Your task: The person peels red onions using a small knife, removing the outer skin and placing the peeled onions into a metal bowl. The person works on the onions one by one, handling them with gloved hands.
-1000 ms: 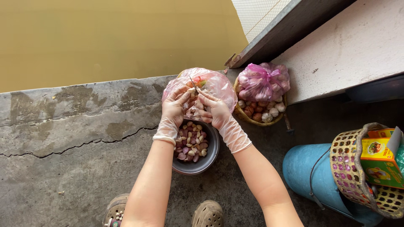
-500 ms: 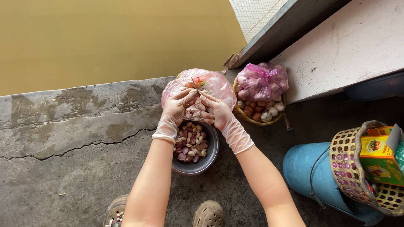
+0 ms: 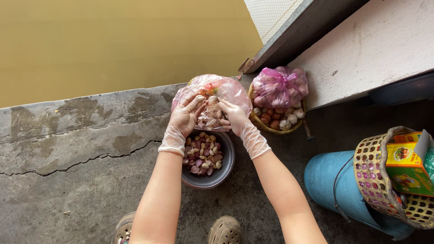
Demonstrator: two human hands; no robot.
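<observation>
Both of my hands wear thin clear gloves. My left hand [image 3: 184, 118] and my right hand [image 3: 235, 118] meet over a garlic bulb [image 3: 211, 110] and grip it between the fingers, just in front of a pink plastic bag [image 3: 226, 88] holding garlic and papery skins. Directly below the hands sits a round grey metal bowl [image 3: 221, 174] filled with several loose pink and white garlic cloves [image 3: 203, 153]. Part of the bulb is hidden by my fingers.
A woven basket [image 3: 271, 129] with shallots and garlic and a tied pink bag [image 3: 279, 86] stands to the right. A blue bucket [image 3: 334, 183] and a plastic basket [image 3: 377, 180] holding a yellow carton [image 3: 409, 165] are at lower right. My shoes [image 3: 224, 231] rest on cracked concrete.
My hands stay together at the bulb over the bowl; the fingers have shifted only slightly. Nothing else has moved.
</observation>
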